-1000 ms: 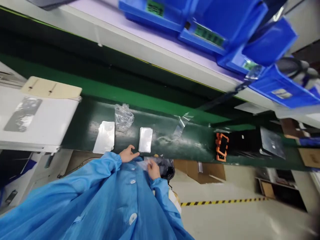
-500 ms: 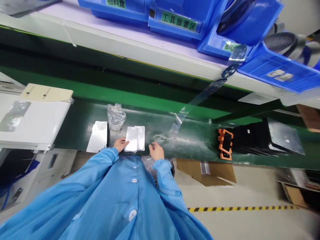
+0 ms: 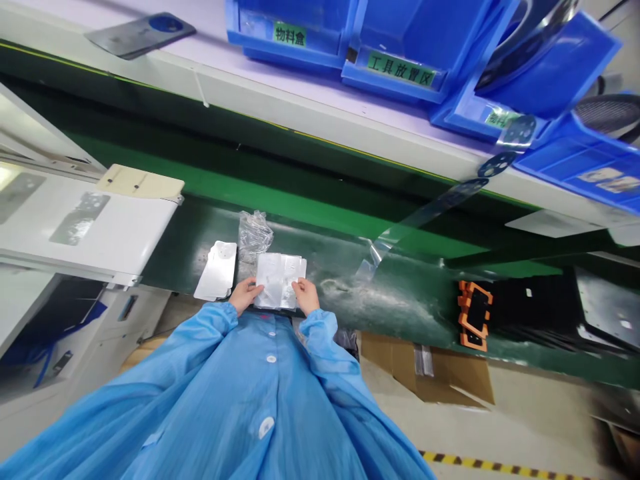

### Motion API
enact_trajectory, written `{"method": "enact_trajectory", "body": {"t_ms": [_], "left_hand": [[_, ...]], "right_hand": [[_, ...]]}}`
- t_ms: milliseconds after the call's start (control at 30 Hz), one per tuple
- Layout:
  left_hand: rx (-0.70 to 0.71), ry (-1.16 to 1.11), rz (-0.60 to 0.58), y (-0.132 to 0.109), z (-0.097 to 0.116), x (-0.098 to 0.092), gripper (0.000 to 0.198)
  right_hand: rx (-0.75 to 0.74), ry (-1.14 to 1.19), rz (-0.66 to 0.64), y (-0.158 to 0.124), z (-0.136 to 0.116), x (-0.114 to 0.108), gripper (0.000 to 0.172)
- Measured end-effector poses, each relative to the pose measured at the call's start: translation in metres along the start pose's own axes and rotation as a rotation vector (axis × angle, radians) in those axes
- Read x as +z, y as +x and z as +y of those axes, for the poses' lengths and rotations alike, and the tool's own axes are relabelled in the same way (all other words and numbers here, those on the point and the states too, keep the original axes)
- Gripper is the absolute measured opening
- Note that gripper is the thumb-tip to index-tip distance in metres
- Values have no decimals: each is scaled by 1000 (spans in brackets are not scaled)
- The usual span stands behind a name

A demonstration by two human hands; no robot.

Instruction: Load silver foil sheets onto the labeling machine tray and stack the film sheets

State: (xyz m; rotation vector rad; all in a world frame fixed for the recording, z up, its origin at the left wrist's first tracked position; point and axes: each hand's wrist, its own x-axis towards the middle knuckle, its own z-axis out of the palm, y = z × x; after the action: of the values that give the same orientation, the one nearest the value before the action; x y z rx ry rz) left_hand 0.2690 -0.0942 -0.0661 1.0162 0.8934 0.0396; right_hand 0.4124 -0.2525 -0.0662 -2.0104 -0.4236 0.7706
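Two overlapping piles of thin silvery phone-sized sheets lie side by side at the front edge of the green bench. My left hand has its thumb on top of the left sheets and its fingers at their outer edge. On the other side my right hand pinches the outer edge of the right sheets. Just left of my left hand is another fanned stack of silvery phone-back-shaped sheets, with holes at the top. Behind the sheets sits a crumpled clear plastic bag.
A transparent strip hangs from the shelf to the bench. Orange frames and black panels stand at right. Blue bins line the shelf above. A white machine borders the left, and an open carton is below.
My right hand has moved from beside the sheets onto their right edge. The sheets now show wider, with more edges fanned out. The camera view has shifted to the left.
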Motion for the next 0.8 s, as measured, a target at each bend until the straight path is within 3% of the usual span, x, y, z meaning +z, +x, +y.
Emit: {"method": "enact_trajectory", "body": {"t_ms": [200, 367, 533, 633, 700, 800], "left_hand": [[-21, -18, -51, -8, 8, -4, 53], [-11, -34, -78, -30, 20, -6, 61], [19, 2, -186, -71, 58, -17, 62], [92, 71, -185, -97, 82, -32, 62], [152, 101, -148, -111, 88, -42, 58], [175, 90, -123, -126, 77, -55, 55]], "right_hand": [[106, -239, 145, 8, -8, -7, 26], [11, -353, 256, -8, -50, -6, 43], [-196, 79, -139, -39, -110, 21, 31], [-246, 220, -217, -58, -130, 41, 22], [-242, 265, -263, -68, -134, 51, 22], [-227, 254, -385, -78, -131, 61, 21]]}}
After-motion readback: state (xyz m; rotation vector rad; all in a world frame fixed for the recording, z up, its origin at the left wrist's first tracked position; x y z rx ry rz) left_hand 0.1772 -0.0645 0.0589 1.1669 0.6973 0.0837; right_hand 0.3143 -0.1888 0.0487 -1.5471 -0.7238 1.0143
